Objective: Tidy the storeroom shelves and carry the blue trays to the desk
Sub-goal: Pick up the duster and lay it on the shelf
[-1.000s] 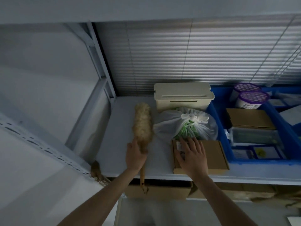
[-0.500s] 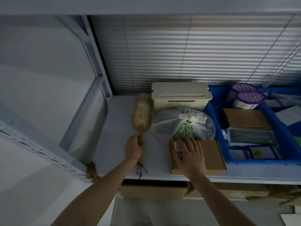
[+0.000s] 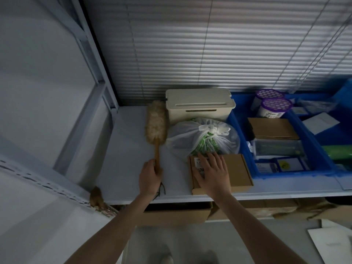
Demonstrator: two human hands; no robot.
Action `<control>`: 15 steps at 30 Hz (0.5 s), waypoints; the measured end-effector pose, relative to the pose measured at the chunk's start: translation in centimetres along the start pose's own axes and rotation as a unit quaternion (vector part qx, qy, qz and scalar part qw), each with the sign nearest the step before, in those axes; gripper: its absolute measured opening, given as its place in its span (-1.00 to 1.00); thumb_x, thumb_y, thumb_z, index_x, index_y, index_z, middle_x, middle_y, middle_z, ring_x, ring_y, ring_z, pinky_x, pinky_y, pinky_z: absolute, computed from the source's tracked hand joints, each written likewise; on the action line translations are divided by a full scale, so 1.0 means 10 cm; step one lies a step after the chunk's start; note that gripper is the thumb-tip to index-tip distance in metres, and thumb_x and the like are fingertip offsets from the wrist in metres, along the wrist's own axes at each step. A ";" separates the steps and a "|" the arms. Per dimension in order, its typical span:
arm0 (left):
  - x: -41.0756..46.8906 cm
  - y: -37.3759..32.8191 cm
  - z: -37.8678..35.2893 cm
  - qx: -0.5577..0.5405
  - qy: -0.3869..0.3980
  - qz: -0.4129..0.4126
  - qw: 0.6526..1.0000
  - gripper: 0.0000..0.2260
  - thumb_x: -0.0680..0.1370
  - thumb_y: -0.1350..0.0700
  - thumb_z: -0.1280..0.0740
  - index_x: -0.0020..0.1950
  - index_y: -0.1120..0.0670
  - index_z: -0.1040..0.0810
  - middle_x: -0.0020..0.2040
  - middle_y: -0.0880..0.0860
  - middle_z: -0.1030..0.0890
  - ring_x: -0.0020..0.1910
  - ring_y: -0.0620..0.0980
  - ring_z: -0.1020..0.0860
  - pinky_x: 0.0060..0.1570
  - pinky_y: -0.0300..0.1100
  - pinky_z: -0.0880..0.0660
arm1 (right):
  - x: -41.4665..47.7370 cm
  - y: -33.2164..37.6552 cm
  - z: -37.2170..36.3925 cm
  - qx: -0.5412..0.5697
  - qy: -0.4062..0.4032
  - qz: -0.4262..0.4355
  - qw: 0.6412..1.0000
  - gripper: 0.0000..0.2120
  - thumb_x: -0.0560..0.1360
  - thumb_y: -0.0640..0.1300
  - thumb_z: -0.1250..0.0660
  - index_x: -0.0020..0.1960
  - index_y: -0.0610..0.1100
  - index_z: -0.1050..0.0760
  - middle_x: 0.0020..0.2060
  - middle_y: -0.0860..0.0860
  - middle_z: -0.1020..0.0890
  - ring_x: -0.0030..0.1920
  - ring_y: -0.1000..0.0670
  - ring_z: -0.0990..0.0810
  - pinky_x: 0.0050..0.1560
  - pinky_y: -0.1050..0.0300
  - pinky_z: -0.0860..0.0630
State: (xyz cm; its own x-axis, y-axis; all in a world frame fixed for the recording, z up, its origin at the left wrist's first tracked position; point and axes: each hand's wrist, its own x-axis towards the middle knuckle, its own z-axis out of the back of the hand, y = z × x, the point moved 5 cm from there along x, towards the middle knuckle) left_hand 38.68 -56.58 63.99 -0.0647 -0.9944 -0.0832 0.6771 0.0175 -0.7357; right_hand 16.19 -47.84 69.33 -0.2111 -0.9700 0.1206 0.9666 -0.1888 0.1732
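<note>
Blue plastic trays [image 3: 245, 138] sit loaded on the white metal shelf [image 3: 125, 149], right of the clutter. The left hand [image 3: 150, 178] grips a fluffy wooden-handled duster [image 3: 156, 126], likely to sweep the bare patch, while the right hand [image 3: 213, 174] lies flat, fingers spread, on a brown cardboard box [image 3: 236, 172], apparently steadying it.

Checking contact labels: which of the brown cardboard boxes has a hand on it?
The flat brown cardboard box at the white shelf's front edge, under the right hand. The other sits inside the blue plastic tray, untouched.

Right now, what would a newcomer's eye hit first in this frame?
Probably the two hands at the shelf's front edge: the left hand in a closed grip on the fluffy duster, the right hand flat on a cardboard box. Next, the bright blue tray of boxes and purple-lidded tubs at right.
</note>
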 end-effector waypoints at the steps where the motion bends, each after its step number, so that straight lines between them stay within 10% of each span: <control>1: -0.04 0.02 -0.01 -0.001 -0.005 -0.001 1.000 -0.73 0.56 0.06 -0.36 0.21 0.13 -0.51 0.05 0.08 -0.51 -0.06 0.09 -0.57 -0.04 -0.02 -0.55 | 0.00 0.00 -0.01 -0.001 -0.001 0.000 1.000 -0.40 0.58 0.31 0.00 0.52 0.05 -0.30 0.46 -0.04 -0.40 0.53 -0.11 -0.24 0.53 -0.13 -0.14; 15: -0.47 -0.11 0.07 0.069 -0.060 -0.047 0.995 -0.75 0.50 0.13 -0.41 0.14 0.17 -0.54 0.02 0.13 -0.50 -0.01 0.13 -0.49 -0.12 0.04 -0.54 | 0.00 0.00 0.00 0.002 0.009 0.005 1.000 -0.43 0.59 0.26 -0.03 0.51 0.04 -0.31 0.47 -0.05 -0.38 0.52 -0.13 -0.24 0.54 -0.14 -0.12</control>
State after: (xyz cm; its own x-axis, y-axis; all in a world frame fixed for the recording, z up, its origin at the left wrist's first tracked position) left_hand 38.76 -51.96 65.64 -0.0512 -0.9964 0.0681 0.7672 -0.0829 -0.6360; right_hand 16.21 -47.87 69.34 -0.1992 -0.9743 0.1051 0.9680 -0.1789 0.1762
